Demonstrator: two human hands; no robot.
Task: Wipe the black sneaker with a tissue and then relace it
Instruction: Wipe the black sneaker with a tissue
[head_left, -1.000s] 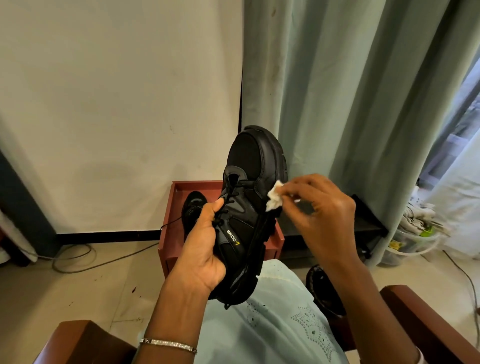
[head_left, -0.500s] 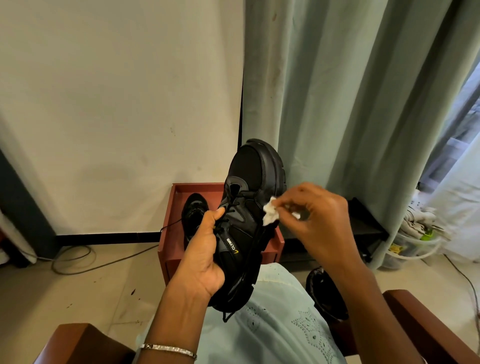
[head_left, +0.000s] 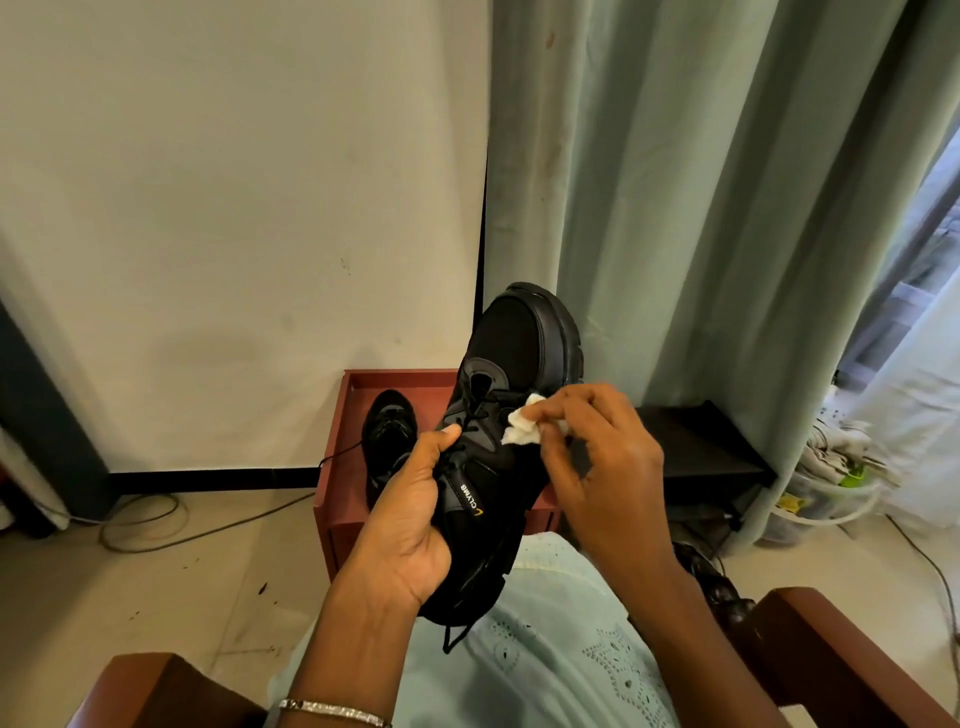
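**Black sneaker (head_left: 519, 343) mid-wipe: tissue (head_left: 522, 428) has crept in toward the laces**

Grey-green curtain (head_left: 701, 208) and a red-brown box (head_left: 353, 499) fill the background. In front of them the sneaker is held up over the person's lap, toe pointing up and away, lace side facing the camera. The left hand (head_left: 410, 525) wraps the heel half from the left, its thumb lying across the lace row. The right hand (head_left: 602, 467) pinches the crumpled white tissue between thumb and fingertips and presses it on the upper just right of the eyelets.

A second ago the wad was further out, at the sole edge beside the toe cap. It has since come inward and down the shoe, so the wipe seems to be working across the side panel toward the tongue.

The laces (head_left: 478, 415) look threaded, with one loose end dangling below the heel. Whether the tissue touches a lace I cannot tell. Relacing has not begun.
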